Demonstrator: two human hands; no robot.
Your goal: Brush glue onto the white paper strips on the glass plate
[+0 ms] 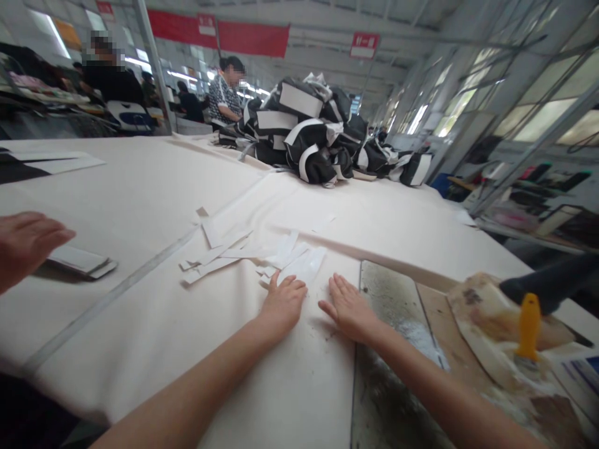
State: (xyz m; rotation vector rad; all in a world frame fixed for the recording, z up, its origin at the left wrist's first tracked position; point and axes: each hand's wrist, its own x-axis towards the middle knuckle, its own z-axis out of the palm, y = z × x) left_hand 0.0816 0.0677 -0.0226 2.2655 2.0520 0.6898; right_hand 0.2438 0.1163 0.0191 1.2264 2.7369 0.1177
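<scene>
My left hand [284, 304] lies palm down at the near edge of a loose heap of white paper-like strips [243, 252]. Its fingers are stretched out and nothing shows in its grasp. Just to the right, my right hand [349, 307] rests with fingers extended and thumb apart, also holding nothing that I can see. It is close to the left edge of a stained, glue-smeared board [390, 293]. Both hands are on the white covering of the table [281, 405], a small gap between them.
Black and white sewn pieces [313, 137] are piled at the table's far side. A yellow-handled brush [528, 327] stands in a glue-crusted container [491, 324] at right. Another person's hand [32, 243] reaches in at left near stacked strips [82, 260]. A person [227, 93] stands beyond the pile.
</scene>
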